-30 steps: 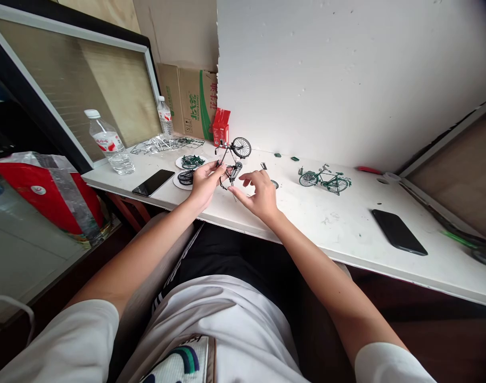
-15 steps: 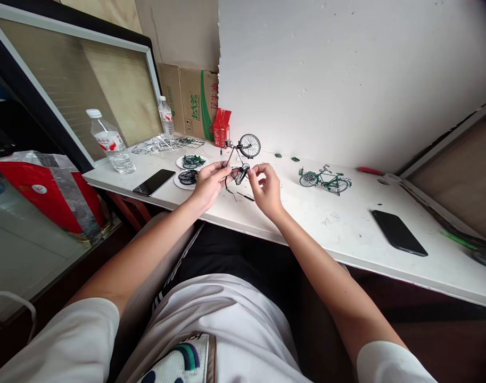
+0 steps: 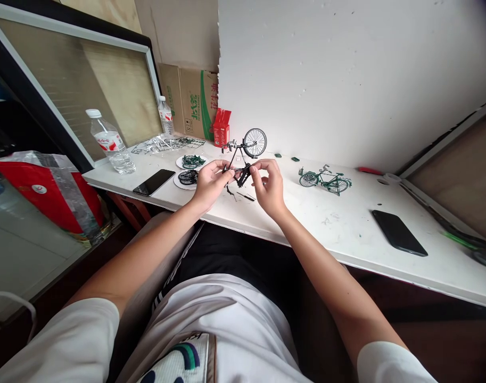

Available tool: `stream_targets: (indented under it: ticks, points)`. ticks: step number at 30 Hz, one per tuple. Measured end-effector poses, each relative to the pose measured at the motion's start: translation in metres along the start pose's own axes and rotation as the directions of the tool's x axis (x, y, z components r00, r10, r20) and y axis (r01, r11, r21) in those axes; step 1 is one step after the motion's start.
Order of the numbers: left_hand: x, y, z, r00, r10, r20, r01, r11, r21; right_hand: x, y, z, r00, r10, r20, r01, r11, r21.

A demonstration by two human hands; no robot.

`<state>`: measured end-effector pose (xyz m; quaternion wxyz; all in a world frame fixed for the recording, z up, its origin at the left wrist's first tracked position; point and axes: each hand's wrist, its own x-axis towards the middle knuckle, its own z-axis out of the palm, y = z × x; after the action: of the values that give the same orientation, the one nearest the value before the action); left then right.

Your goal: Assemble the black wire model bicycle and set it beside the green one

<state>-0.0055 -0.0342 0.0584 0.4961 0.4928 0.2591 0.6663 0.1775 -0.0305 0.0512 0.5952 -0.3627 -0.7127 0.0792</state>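
Pinched between thumb and fingers, the black model bicycle is held up by the left hand, which grasps one side of its frame. From the opposite side the right hand closes thumb and index finger on the frame near the crank (the exact contact is too small to make out). The spoked wheel rises above and beyond the two grips, with the handlebar end to its left.

Just nearer than the grip, thin dark parts lie on the white table. Beside the left hand, one plate bears black wheels; beyond it, another plate bears green parts. A glossy phone lies farther left, and a water bottle stands past it. Beyond the grip, slightly left, is a small red box in front of a cardboard carton. To the right of the right hand stands a green model bicycle, with a black phone lying farther right and nearer the body.
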Motion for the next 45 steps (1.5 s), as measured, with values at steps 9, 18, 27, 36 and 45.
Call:
stream_targets:
  ticks: [9,18,27,36,45]
  points:
    - [0.001,0.001,-0.002,1.0,0.02,-0.013,-0.02,1.0,0.013,0.001,-0.005,-0.005,0.992,-0.128,0.019,0.128,0.991,-0.032]
    - [-0.008,0.012,0.005,0.992,0.1,0.078,-0.106,0.992,0.071,-0.002,-0.005,0.001,0.994,-0.081,-0.068,0.083,0.996,0.029]
    - [-0.007,0.005,0.006,0.998,0.023,0.06,-0.026,0.998,0.062,-0.003,0.002,-0.002,0.985,-0.135,-0.104,0.129,0.989,-0.07]
    - [-0.006,0.005,0.005,1.0,0.004,0.018,-0.004,0.999,0.049,-0.001,-0.004,0.0,0.992,0.01,-0.127,-0.009,1.0,0.007]
    - [-0.007,0.012,0.004,0.998,0.062,0.023,-0.062,0.998,-0.008,0.005,0.002,0.005,0.985,0.167,0.051,-0.175,0.942,0.287]
